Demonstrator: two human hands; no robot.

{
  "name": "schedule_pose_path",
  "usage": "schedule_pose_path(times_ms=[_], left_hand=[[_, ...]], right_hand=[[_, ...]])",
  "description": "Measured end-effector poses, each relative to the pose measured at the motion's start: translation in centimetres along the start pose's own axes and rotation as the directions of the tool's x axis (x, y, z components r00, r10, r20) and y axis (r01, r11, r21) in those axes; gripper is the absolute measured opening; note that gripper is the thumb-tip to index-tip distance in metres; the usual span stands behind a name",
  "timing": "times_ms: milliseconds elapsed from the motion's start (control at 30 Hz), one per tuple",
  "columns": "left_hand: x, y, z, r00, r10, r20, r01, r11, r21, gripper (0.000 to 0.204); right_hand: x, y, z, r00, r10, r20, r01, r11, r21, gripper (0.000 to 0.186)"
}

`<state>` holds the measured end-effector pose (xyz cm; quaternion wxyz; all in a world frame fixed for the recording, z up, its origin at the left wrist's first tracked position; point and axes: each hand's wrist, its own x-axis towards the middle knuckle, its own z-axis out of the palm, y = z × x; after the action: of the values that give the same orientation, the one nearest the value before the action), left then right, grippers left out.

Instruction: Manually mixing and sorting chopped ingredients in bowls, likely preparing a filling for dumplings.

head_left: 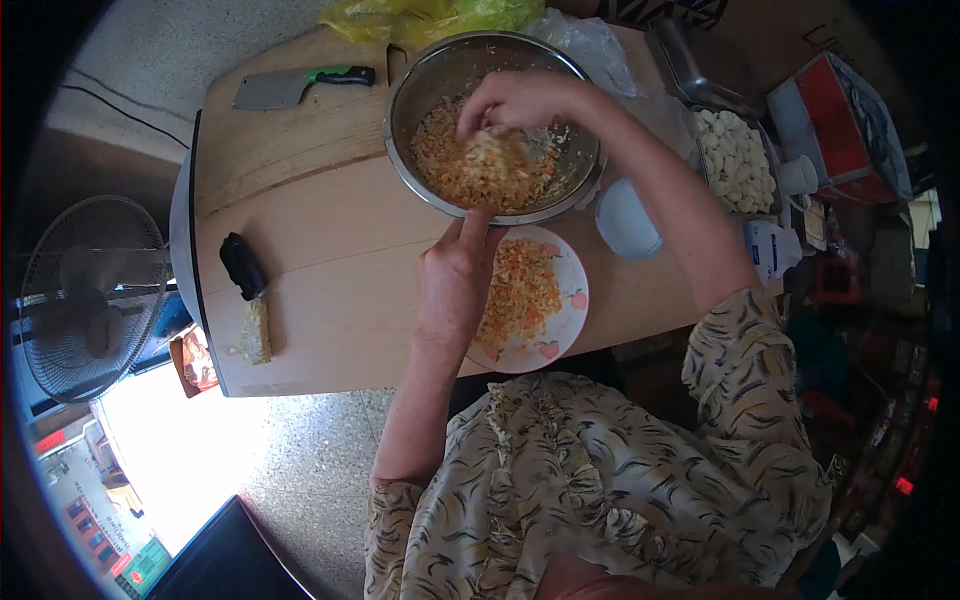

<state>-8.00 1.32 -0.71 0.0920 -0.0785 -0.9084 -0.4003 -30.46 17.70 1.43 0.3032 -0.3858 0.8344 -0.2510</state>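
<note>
A large steel mixing bowl (395, 130) holds a pale orange-and-yellow chopped mixture (440, 150). My right hand (520, 100) reaches into it from the right, fingers curled down on the mixture. Some of the mixture below those fingers is blurred by motion. At the bowl's near rim, my left hand (458, 275) grips the edge, its thumb laid over the rim and the other fingers mostly hidden. Just right of that hand, partly under the bowl, is a white plate (570, 325) with peach pictures, bearing chopped orange and pale bits (525, 285).
A cleaver (275, 90) lies at the far left of the wooden table (330, 220). Nearer is a black object with a pale yellow piece (256, 330). Right of the bowl are a round white-blue dish (628, 220), a tray of white dumpling-like pieces (735, 160) and a white cup (797, 177). A fan (95, 300) stands left.
</note>
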Motion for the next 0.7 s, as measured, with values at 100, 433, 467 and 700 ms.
schedule_pose_path(times_ms=[100, 433, 467, 700], left_hand=[[0.0, 0.0, 0.1, 1.0, 0.008, 0.004, -0.008, 1.0, -0.005, 0.025], [-0.2, -0.5, 0.3, 1.0, 0.019, -0.019, -0.019, 1.0, -0.007, 0.026], [0.1, -0.3, 0.5, 1.0, 0.022, -0.011, -0.022, 1.0, -0.013, 0.026], [0.0, -0.5, 0.4, 0.999, 0.041, -0.036, -0.042, 0.999, -0.034, 0.025]], right_hand=[[-1.8, 3.4, -0.8, 0.989, -0.026, -0.143, 0.01, 0.994, -0.113, 0.04], [-2.2, 0.3, 5.6, 0.967, 0.25, -0.056, -0.251, 0.968, -0.001, 0.09], [-2.0, 0.6, 6.1, 0.964, 0.259, -0.058, -0.26, 0.966, 0.003, 0.09], [-1.1, -1.0, 7.9, 0.974, 0.197, -0.111, -0.17, 0.962, 0.214, 0.079]])
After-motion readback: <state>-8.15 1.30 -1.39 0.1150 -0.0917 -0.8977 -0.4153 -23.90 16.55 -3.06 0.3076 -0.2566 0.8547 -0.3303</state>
